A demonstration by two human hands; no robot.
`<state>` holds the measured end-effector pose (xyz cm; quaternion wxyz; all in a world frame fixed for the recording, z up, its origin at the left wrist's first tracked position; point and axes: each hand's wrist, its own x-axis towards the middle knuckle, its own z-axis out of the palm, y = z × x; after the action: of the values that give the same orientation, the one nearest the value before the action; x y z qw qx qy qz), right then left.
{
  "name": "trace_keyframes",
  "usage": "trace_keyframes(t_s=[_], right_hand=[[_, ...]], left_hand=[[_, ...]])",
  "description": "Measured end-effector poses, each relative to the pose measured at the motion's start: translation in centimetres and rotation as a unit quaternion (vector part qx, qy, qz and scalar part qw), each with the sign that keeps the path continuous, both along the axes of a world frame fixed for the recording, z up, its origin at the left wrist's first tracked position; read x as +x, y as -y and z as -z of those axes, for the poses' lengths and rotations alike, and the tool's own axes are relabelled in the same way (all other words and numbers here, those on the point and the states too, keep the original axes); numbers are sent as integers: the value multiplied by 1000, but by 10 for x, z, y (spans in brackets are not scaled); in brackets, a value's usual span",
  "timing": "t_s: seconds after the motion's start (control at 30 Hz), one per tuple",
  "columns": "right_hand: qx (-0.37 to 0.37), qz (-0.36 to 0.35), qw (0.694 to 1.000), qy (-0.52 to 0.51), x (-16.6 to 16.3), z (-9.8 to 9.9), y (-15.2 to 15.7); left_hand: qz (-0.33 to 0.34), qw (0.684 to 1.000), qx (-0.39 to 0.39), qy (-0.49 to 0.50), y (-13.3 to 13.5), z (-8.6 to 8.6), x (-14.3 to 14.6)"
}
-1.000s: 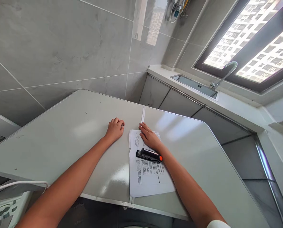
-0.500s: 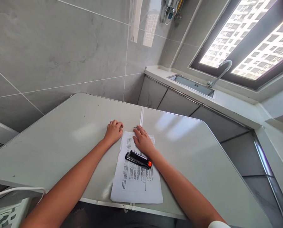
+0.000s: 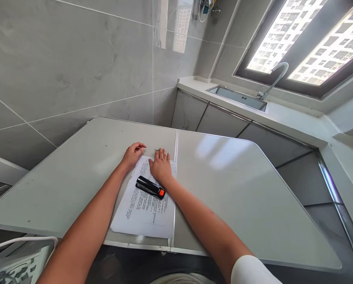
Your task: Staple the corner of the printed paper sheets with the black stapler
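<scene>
The right grip (image 3: 160, 167) lies flat, fingers extended, on the far end of the printed paper (image 3: 143, 225) on the desk (image 3: 247, 193); the left grip (image 3: 131, 155) curls by its far-left corner, whether pinching I cannot tell. A black stapler (image 3: 149, 186) rests atop the paper.

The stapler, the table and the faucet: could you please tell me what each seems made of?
Stapler: probably plastic, smooth black, judging by its soft sheen.
Table: glossy pale top, perhaps laminate, as it reflects bright patches of light.
Faucet: likely polished metal, given its silvery shine.
</scene>
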<state>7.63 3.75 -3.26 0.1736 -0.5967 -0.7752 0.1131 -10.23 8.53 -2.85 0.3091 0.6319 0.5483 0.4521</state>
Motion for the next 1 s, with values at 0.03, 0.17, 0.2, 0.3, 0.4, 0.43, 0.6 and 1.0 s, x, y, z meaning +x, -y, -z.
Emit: trace_keyframes(t_s=[0.03, 0.17, 0.2, 0.3, 0.4, 0.43, 0.6, 1.0], right_hand=[[1, 2, 1000, -4, -9, 0, -1], [2, -2, 1000, -16, -40, 0, -2], [0, -1, 1000, -20, -44, -1, -3], [2, 0, 999, -44, -40, -7, -5], [40, 11, 995, -89, -7, -15, -5], [48, 16, 993, -103, 9, -17, -4], [31, 55, 986, -153, 85, -11, 8], [10, 11, 985, -171, 88, -7, 34]], left_hand=[[8, 1000, 4, -8, 0, 0, -4], [55, 995, 17, -86, 3, -1, -13], [74, 990, 25, -115, 4, -2, -14], [116, 970, 64, -204, 7, -4, -17], [119, 954, 77, -263, 9, -7, -21], [119, 951, 73, -276, 10, -8, -22], [130, 940, 45, -312, 15, -12, -21], [138, 934, 8, -329, 19, -13, -11]])
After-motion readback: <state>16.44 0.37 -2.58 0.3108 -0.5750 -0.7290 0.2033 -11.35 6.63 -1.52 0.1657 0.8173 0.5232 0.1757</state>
